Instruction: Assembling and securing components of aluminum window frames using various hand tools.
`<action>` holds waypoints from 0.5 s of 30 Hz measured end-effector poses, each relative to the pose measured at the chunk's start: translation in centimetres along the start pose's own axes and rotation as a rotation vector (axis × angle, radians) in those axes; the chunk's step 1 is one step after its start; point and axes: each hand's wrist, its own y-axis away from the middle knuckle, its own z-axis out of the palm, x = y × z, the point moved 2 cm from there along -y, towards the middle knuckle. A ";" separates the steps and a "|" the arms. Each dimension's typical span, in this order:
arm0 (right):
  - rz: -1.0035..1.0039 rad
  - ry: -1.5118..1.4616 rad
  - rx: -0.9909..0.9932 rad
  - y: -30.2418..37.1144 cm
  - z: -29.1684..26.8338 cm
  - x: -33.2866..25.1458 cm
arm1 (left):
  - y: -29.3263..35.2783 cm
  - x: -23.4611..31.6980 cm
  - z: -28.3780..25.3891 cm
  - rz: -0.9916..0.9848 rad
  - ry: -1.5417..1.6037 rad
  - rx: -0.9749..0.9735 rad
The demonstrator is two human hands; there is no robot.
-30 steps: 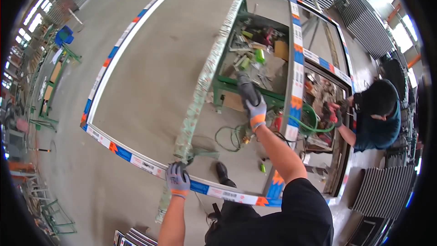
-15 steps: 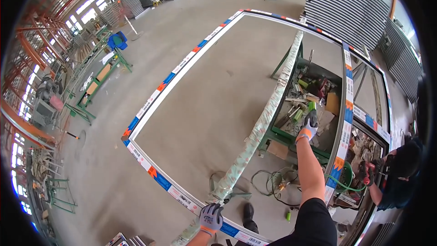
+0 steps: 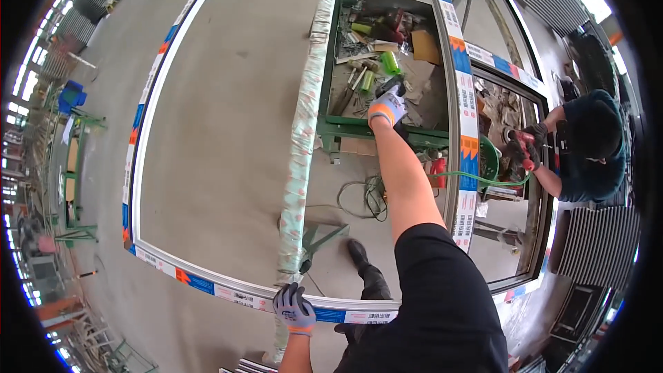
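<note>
A large window frame (image 3: 242,295) with printed protective tape lies across a support rail wrapped in pale green film (image 3: 298,159). My left hand (image 3: 294,307), in a grey glove with dark fingertips, is closed over the frame's near bar beside this rail. My right hand (image 3: 388,105), gloved alike, is over a green-edged parts tray (image 3: 414,135) inside the frame's opening. Its fingers are curled, and what they hold, if anything, is hidden. Just beyond them lie bright green cylinders (image 3: 390,63), metal bits and a brown cardboard piece (image 3: 425,47).
At the right, a co-worker (image 3: 594,128) holds a red power tool (image 3: 521,146) over the frame's smaller panes. A green hose (image 3: 483,180) runs from it across a frame bar. Cables (image 3: 366,197) coil on the floor. Stacked profiles (image 3: 601,249) stand at the far right.
The view has turned and moved closer to the tray, so the frame shows more to the left and higher. My right hand remains over the tray, and my left still grips the near bar.
</note>
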 end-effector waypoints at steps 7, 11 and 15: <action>-0.152 0.145 -0.163 0.5 0.8 2.9 | 0.2 2.4 0.7 -0.006 -0.010 0.031; -0.617 0.145 0.024 3.9 -0.7 3.7 | 0.9 3.1 1.0 0.028 -0.018 0.097; -0.995 0.055 0.005 14.7 -6.5 7.1 | 2.5 3.7 -0.2 -0.004 -0.042 0.052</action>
